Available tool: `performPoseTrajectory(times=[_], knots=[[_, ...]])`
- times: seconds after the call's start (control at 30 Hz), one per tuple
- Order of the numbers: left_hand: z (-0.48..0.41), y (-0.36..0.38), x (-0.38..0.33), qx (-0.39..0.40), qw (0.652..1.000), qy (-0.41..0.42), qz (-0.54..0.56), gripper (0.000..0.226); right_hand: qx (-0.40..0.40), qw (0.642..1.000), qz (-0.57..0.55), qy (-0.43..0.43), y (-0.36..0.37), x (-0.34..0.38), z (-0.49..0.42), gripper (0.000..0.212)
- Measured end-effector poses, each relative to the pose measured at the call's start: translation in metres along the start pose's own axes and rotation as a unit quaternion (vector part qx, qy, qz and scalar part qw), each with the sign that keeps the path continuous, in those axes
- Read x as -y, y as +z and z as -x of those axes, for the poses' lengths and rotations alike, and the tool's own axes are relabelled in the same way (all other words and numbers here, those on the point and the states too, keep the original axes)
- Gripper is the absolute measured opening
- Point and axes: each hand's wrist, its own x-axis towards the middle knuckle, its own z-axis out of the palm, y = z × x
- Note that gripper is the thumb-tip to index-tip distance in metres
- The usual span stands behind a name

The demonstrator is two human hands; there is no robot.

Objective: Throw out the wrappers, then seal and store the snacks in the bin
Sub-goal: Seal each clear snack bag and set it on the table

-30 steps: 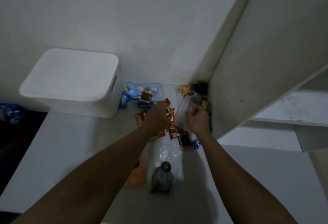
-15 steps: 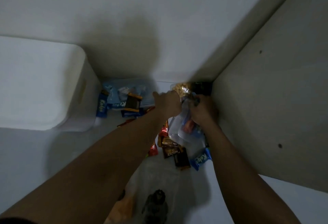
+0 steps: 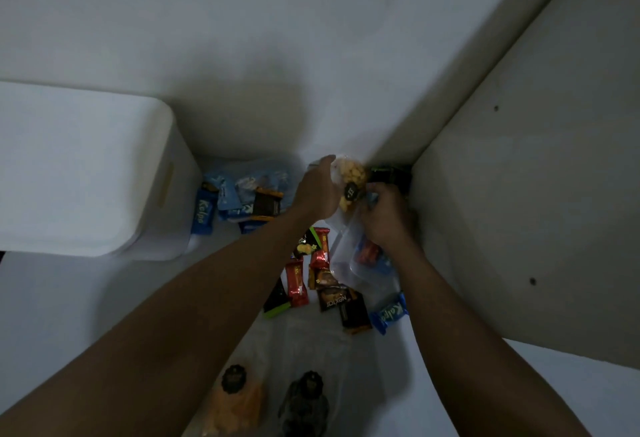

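**Bagging loose snacks in the corner, bin not yet loaded**

At far left the white lidded bin point(image 3: 86, 173) sits closed on the white table point(image 3: 52, 315), well apart from both hands. Just beside its right wall lies a heap of blue Kelpo packets point(image 3: 235, 194). The left hand point(image 3: 317, 190) is curled around a small clear pouch of yellow puffs point(image 3: 349, 178), held up against the back corner. The right hand point(image 3: 386, 215) is pinched shut on the mouth of a clear zip bag point(image 3: 360, 256), which already holds what looks like a red-and-blue bar, though the dim light makes that uncertain. Red and brown wrapped bars point(image 3: 311, 277) lie scattered under the forearms; two more filled pouches point(image 3: 239, 398) rest near the bottom edge.

The step in hand seems to be sealing, not storing. Next, the pouch likely goes into the zip bag, so the right hand must spread the mouth while the left feeds it in.
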Motion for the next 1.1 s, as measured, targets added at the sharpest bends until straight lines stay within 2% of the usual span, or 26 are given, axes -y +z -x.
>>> performPoseTrajectory(times=[0.1,0.2,0.27,0.33,0.47,0.5,0.63,0.7,0.77,0.83,0.9,1.0,1.1], knots=[[0.007,-0.015,-0.008,-0.036,0.995,-0.039,0.089,0.053,0.025,0.995,-0.095,-0.031,-0.002,0.011,0.008,0.02],[0.016,-0.03,-0.016,-0.076,0.989,-0.04,0.121,0.041,0.048,0.988,-0.139,-0.045,-0.005,0.016,0.019,0.035],[0.023,-0.037,-0.019,-0.084,0.98,-0.066,0.17,0.035,0.04,0.984,-0.17,-0.049,-0.013,0.022,0.032,0.029],[0.036,-0.045,-0.026,-0.086,0.963,-0.105,0.232,0.03,0.012,0.969,-0.244,-0.031,-0.023,0.03,0.05,0.027],[0.072,-0.061,-0.048,-0.075,0.925,-0.146,0.343,0.018,-0.116,0.929,-0.348,0.05,-0.039,0.045,0.083,0.044],[0.083,-0.064,-0.055,-0.07,0.917,-0.154,0.361,0.018,-0.123,0.919,-0.369,0.067,-0.044,0.05,0.091,0.046],[0.135,-0.073,-0.083,-0.06,0.876,-0.163,0.449,0.019,-0.047,0.901,-0.429,0.047,-0.067,0.075,0.125,0.054],[0.163,-0.077,-0.095,-0.045,0.883,-0.15,0.443,0.008,-0.042,0.892,-0.45,0.022,-0.082,0.087,0.144,0.049],[0.186,-0.082,-0.102,-0.029,0.895,-0.137,0.424,0.022,-0.027,0.873,-0.487,-0.01,-0.098,0.097,0.163,0.043],[0.21,-0.089,-0.111,-0.008,0.911,-0.112,0.397,0.026,-0.013,0.854,-0.517,-0.048,-0.113,0.104,0.183,0.036],[0.234,-0.097,-0.119,0.0,0.925,-0.094,0.368,0.035,-0.013,0.853,-0.515,-0.086,-0.127,0.109,0.202,0.03],[0.262,-0.113,-0.132,-0.034,0.949,-0.071,0.306,0.041,-0.035,0.866,-0.476,-0.152,-0.143,0.116,0.226,0.021],[0.287,-0.132,-0.141,-0.091,0.968,-0.036,0.232,0.052,-0.07,0.866,-0.464,-0.176,-0.16,0.127,0.248,0.021]])
